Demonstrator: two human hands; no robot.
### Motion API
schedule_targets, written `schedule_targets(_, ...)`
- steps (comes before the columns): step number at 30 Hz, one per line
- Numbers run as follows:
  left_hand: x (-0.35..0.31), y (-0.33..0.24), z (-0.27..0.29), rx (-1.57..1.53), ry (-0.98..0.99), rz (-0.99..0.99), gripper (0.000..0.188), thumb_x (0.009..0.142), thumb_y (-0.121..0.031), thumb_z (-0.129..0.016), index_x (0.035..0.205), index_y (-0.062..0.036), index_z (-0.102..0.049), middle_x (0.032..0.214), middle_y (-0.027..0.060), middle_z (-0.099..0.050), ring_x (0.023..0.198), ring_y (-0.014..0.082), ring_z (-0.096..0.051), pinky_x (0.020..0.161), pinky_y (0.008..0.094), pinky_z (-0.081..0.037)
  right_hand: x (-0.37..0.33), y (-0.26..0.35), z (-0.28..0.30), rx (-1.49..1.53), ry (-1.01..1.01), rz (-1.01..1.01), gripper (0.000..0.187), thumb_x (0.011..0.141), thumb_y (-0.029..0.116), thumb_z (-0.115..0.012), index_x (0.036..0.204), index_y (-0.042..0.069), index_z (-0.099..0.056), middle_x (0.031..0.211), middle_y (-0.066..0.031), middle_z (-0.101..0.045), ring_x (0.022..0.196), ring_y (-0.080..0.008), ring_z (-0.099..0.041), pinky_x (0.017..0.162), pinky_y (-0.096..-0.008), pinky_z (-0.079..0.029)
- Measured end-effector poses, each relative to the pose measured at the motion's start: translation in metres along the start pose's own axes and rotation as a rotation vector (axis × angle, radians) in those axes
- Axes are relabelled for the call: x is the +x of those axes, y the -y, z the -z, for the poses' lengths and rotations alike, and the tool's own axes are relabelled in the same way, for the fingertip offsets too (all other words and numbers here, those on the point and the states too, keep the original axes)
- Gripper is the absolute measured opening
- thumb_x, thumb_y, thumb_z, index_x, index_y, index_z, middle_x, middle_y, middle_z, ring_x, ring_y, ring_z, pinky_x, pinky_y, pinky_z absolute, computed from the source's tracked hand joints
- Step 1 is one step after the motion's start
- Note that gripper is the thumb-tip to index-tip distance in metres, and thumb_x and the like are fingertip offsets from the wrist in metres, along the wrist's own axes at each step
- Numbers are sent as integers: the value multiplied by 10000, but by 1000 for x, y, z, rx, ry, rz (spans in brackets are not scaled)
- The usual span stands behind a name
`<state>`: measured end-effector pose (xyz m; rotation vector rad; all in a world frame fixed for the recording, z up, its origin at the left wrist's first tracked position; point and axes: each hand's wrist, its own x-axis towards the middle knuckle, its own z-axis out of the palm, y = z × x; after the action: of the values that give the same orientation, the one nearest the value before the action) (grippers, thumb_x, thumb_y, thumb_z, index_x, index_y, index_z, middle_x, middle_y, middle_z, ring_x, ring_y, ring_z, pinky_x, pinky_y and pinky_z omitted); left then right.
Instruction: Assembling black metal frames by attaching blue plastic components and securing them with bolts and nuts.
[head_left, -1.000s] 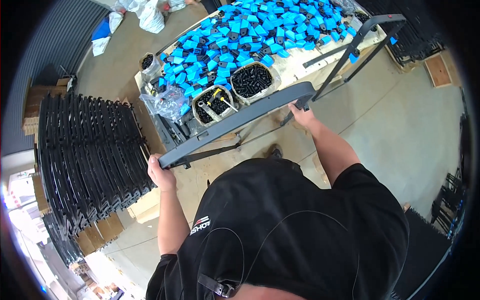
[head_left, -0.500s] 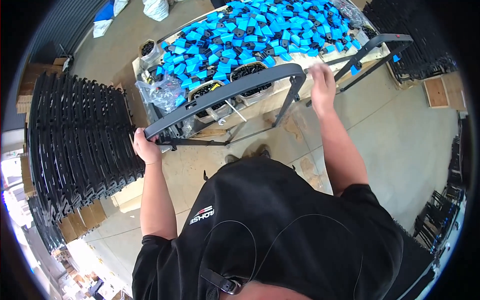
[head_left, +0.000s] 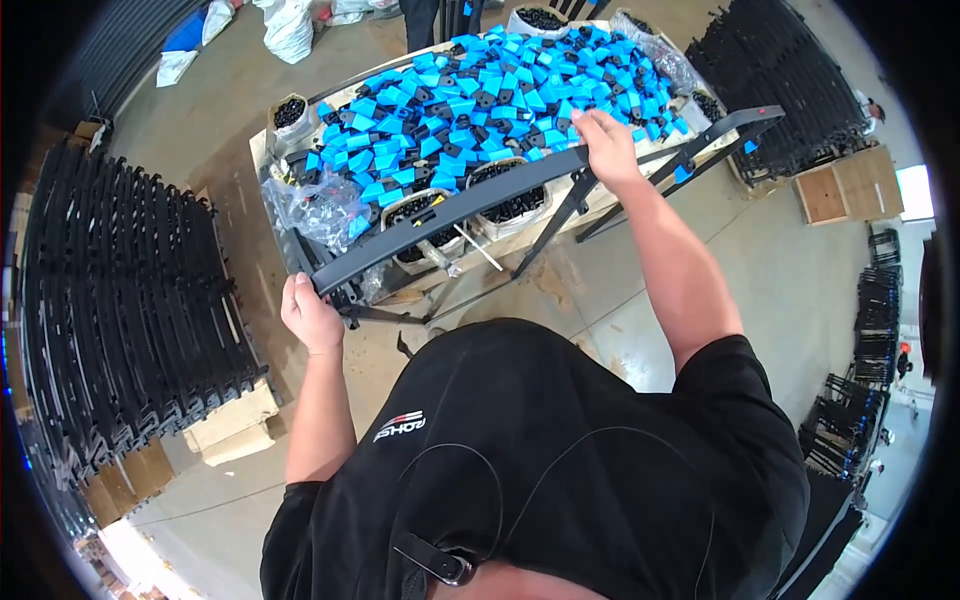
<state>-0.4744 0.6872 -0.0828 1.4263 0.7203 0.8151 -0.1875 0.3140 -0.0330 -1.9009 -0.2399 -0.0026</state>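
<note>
Black frame (head_left: 490, 197), one, fingers (head_left: 300, 285) of left hand (head_left: 314, 318) around it, right hand (head_left: 611, 150), grip unclear

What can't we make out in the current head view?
All head view:
Black bar, right end: covered by the right hand, whose grip is unclear.
Near tubs: partly hidden behind the bar.
Person at top: cut off by upper edge.
Black frames, far right: too small for detail.
</note>
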Motion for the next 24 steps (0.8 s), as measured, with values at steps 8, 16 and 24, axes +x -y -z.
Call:
schedule_targets(8,2,6,7,72,105,-142,342,1024,-158,-503,699,-78,-430,644,-59,-383,605,40,-356,528,251,-293,-42,-41,13,-42,-564,198,273,1015,253,-583,1073,-13,-613,856,-38,-615,776,-116,-546,736,-312,-472)
schedule_targets(16,-4,1,-3,28,-28,-78,288,1030,-199,-488,766,-87,-512,687,-54,-444,582,37,-415,508,216,-333,-118,-111,-47,-438,284,79,292,900,154,-652,1152,11,-614,1088,-220,-672,957,-340,-693,858,-438,-556)
schedule_targets(24,1,16,7,-23,-58,-64,316,1022,-277,-482,785,-73,-528,681,-12,-508,563,70,-471,514,221,-365,-38,-142,-87,-906,487,24,434,875,97,-546,1296,-8,-561,1255,-281,-607,1080,-410,-664,902,-477,-554)
